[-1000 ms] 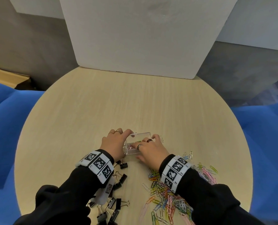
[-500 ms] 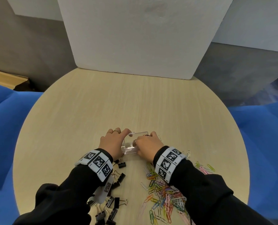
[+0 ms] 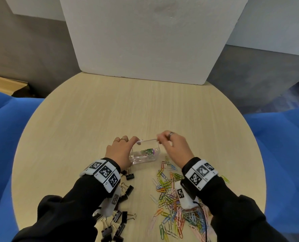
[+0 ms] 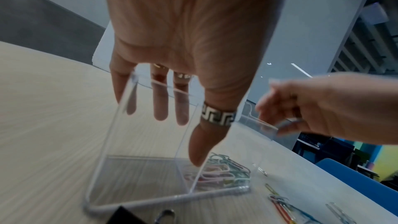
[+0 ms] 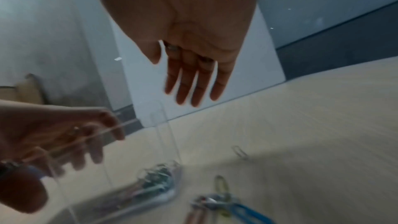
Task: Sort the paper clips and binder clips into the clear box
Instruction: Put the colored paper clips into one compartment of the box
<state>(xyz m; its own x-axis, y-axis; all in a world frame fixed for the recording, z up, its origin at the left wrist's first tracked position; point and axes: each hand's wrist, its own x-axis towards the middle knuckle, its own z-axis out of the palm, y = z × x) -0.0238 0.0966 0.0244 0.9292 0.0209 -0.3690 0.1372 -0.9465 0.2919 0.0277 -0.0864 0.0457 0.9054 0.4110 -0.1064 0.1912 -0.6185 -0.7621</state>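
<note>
A small clear box (image 3: 141, 159) stands on the round wooden table (image 3: 145, 109) between my hands. Several coloured paper clips (image 3: 147, 151) lie in its right compartment (image 4: 219, 171); the left compartment (image 4: 137, 176) looks bare. My left hand (image 3: 120, 149) holds the box's left end, with fingers (image 4: 161, 108) outside the wall and the thumb inside. My right hand (image 3: 173, 145) hovers at the box's far right corner, its fingers (image 5: 193, 83) straight and holding nothing. Loose paper clips (image 3: 173, 203) are heaped under my right forearm. Black binder clips (image 3: 122, 219) lie under my left forearm.
A white foam board (image 3: 150, 41) stands upright at the table's far edge. Blue seats flank the table on the left (image 3: 4, 128) and right (image 3: 284, 137). One stray paper clip (image 5: 240, 152) lies beyond the box. The far half of the tabletop is bare wood.
My right hand, which covered the box half a second ago, has lifted off to the right. The box's inside now shows, with paper clips in it. My left hand kept its hold.
</note>
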